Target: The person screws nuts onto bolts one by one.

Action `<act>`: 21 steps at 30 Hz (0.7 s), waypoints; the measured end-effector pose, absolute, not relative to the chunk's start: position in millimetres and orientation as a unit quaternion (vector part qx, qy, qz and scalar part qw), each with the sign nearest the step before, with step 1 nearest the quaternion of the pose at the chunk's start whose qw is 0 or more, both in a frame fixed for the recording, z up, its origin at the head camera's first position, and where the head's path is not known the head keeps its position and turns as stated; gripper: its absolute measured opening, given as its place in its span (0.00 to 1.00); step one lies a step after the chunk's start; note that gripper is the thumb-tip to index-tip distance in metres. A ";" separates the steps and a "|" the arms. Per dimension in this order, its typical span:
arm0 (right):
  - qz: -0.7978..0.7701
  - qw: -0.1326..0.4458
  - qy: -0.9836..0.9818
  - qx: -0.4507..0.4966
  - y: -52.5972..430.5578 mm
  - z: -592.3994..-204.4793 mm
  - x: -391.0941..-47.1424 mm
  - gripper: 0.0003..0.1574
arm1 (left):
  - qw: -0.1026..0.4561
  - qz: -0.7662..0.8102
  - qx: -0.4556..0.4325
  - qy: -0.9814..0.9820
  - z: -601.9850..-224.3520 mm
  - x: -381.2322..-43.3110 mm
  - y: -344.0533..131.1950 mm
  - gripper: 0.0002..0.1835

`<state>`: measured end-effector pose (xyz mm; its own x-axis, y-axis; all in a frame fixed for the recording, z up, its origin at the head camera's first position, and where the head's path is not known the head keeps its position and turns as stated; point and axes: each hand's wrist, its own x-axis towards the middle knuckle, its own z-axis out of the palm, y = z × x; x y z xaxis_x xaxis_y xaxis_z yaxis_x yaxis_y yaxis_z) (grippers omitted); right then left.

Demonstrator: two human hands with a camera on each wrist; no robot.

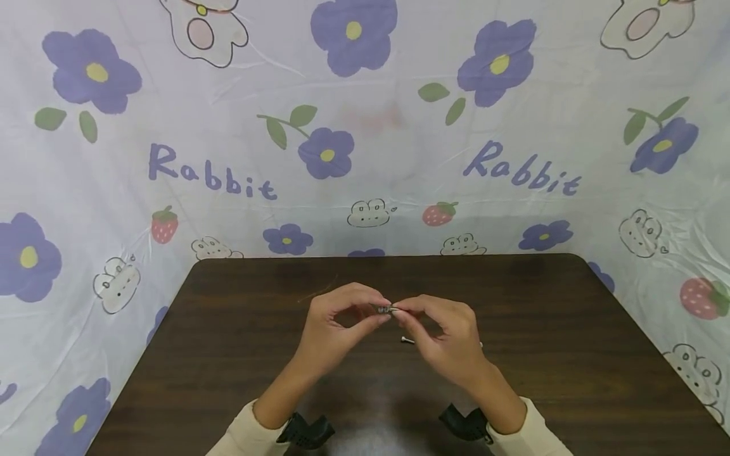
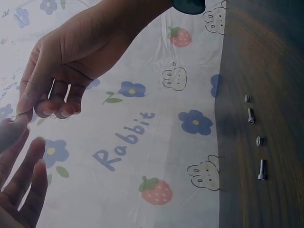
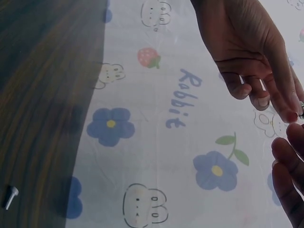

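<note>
At chest height over the table, both hands meet fingertip to fingertip at a small silver bolt [image 1: 384, 310]. My left hand [image 1: 336, 323] pinches its thicker end between thumb and fingers. From the other side my right hand [image 1: 447, 332] pinches the thin end. Fingertips cover much of the piece, so I cannot tell whether a nut sits on it. In the right wrist view only a glint of the held metal [image 3: 301, 112] shows. Beneath the right hand, another bolt [image 1: 407, 340] lies on the table.
In the left wrist view two bolts [image 2: 262, 170] and two nuts [image 2: 259, 141] lie spaced in a row on the dark wooden table [image 1: 239, 354]. A patterned cloth [image 1: 393, 158] hangs behind the table and along its sides. Black straps [image 1: 308, 432] sit at the wrists.
</note>
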<state>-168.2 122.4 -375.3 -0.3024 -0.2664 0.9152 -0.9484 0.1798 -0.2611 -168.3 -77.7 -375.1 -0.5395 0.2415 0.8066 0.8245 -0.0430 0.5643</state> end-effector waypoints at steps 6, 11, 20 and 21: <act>0.449 0.379 -0.666 0.460 121.9 -375.5 -169.4 0.12 | 0.259 -0.588 -0.409 -0.648 -357.7 -159.1 -78.1 0.15; 0.451 0.378 -0.667 0.458 123.6 -376.0 -168.3 0.12 | 0.252 -0.586 -0.413 -0.650 -357.6 -158.8 -76.8 0.16; 0.448 0.377 -0.672 0.454 123.5 -375.9 -168.2 0.12 | 0.251 -0.583 -0.406 -0.657 -357.0 -157.0 -74.5 0.14; 0.447 0.378 -0.672 0.454 123.4 -376.0 -168.1 0.12 | 0.251 -0.583 -0.403 -0.659 -357.1 -156.2 -74.2 0.14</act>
<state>-168.1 123.4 -376.0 -0.3024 -0.2721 0.9135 -0.9478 0.1877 -0.2579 -156.2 -74.2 -357.1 -0.5489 0.2384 0.8012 0.8242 -0.0054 0.5663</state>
